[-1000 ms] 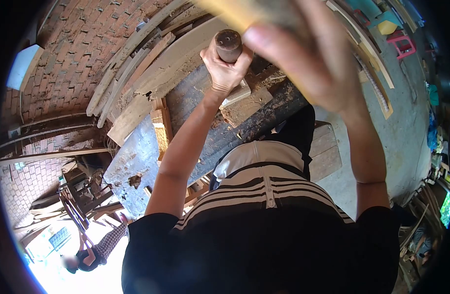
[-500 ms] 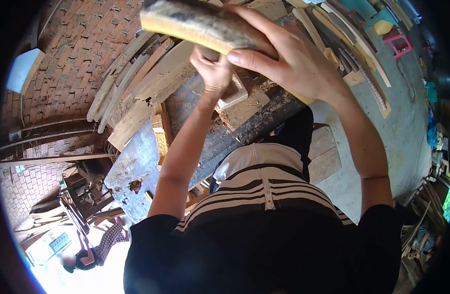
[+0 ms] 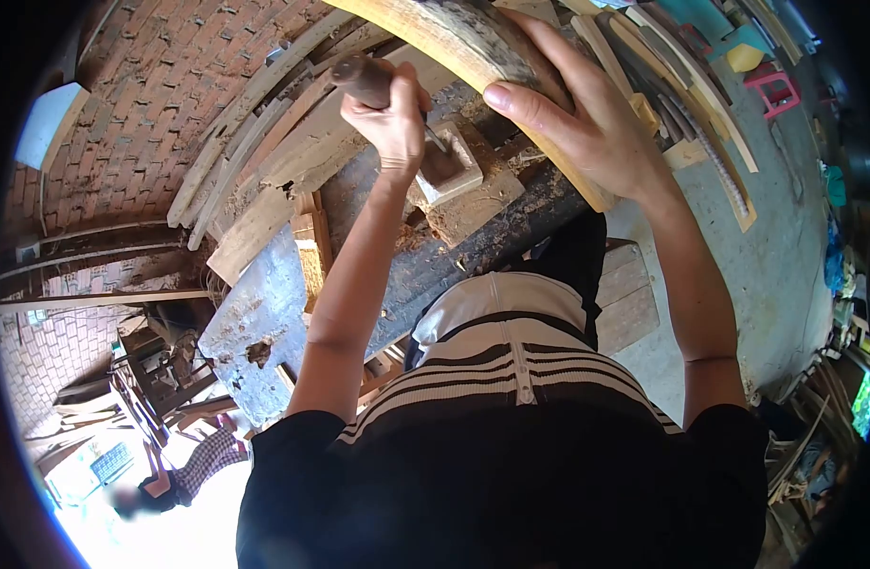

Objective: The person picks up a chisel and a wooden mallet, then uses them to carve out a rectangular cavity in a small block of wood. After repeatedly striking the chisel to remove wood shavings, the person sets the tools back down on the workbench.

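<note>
My left hand [image 3: 394, 123] is closed around the dark wooden handle of a chisel [image 3: 363, 80]. Its thin blade points down into the hollow of a small rectangular wooden block [image 3: 457, 192], which lies on a thicker wood piece [image 3: 496, 204]. In my right hand [image 3: 586, 128] is a long, heavy piece of wood [image 3: 454, 43], yellow along its edge and dark and mottled on its face. The thumb lies along that edge while the other fingers are partly hidden behind. This wood is held above and to the right of the chisel; its far end leaves the view.
A dark bench [image 3: 435, 261] strewn with shavings carries the work, with a short wood offcut [image 3: 311, 251] at its left. Long boards [image 3: 255, 123] lean by the brick wall. More planks [image 3: 681, 81] and a pink stool [image 3: 771, 87] stand right. A person [image 3: 202, 469] is at lower left.
The heavy wood has lifted and swung away from the chisel, tilting upward. The chisel handle and the hollowed block now show more fully; my left hand has shifted slightly.
</note>
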### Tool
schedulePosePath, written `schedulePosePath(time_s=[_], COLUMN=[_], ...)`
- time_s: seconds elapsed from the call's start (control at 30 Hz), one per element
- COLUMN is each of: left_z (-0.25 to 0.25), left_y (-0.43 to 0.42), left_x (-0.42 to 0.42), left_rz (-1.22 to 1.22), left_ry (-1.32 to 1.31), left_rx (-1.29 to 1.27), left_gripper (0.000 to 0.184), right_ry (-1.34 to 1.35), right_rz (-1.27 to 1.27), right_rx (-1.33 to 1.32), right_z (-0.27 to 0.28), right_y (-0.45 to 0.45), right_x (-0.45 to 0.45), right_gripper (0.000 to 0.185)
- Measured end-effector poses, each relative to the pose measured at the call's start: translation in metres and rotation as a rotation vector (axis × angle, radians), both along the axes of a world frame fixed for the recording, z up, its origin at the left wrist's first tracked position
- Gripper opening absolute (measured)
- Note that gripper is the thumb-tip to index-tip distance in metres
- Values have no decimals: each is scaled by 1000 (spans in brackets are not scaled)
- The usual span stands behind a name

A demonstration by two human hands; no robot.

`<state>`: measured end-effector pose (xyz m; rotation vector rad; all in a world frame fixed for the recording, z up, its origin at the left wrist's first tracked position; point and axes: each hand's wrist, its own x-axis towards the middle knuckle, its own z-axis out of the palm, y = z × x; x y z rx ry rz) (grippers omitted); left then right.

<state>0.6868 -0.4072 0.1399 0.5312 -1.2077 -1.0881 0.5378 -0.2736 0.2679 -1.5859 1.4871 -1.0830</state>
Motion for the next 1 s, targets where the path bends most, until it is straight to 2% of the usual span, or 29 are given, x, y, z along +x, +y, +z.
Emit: schedulePosePath(time_s=[0.07,0.13,0.17,0.2,0.27,0.33,0.37,0.4,0.47,0.53,0.57,0.6,0.63,0.67,0.7,0.73,0.8,0.83,0.87,0.93,1.0], left_z=[-3,-6,-3,-6,-7,-15,-24,-49,-32,-19,-18,-22,-39,-65,-78,-41,-3,-13,0,26,25], left_y=[4,6,13,14,16,14,12,2,-1,9,14,11,6,-1,-5,6,11,-10,-22,-13,-17], left_x=[-3,-9,-9,-12,-16,-17,-16,-4,-7,-11,-12,-10,-9,-10,-14,-18,-21,-12,-5,-6,-1], left_rz=[-9,75,54,100,95,86,83,459,163,20,116,102,104,34,-46,-176,-80,47,174,62,0], left_ry=[-78,-98,-104,-132,-123,-78,-29,-496,-306,-151,-202,-248,-249,-29,192,182,227,2,-225,23,-2], left_rx=[21,-164,-63,-91,-49,-79,-111,-431,-289,-95,-101,-92,-95,38,171,137,96,-33,-160,-42,-11], left_gripper=[8,11,16,17,23,27,31,41,40,38,37,36,36,41,47,50,33,26,22,19,17], right_ry=[4,121,117,-9,-442,-50,510,625,532,309,213,51,309,571,658,668,448,327,326,126,-38], right_rz=[-2,-215,16,-141,66,24,-20,-28,-23,167,112,268,142,4,43,35,29,34,42,55,47], right_rx=[-17,-256,-253,-529,-637,-544,-408,-330,-379,-238,-359,-333,-353,-374,-182,-188,-289,-338,-340,-183,-105], right_z=[22,45,47,39,27,10,12,-13,-6,22,52,54,24,-4,3,3,-9,-19,-14,4,4], right_y=[4,6,-1,-9,-29,-25,-16,-23,-25,-29,-18,-22,-24,-24,-21,-20,-22,-26,-26,-22,-15], right_x=[16,41,22,39,32,22,15,12,8,2,23,21,20,20,22,20,18,18,16,5,1], right_gripper=[72,71,69,68,66,60,60,60,61,65,65,64,64,63,63,63,62,61,61,62,65])
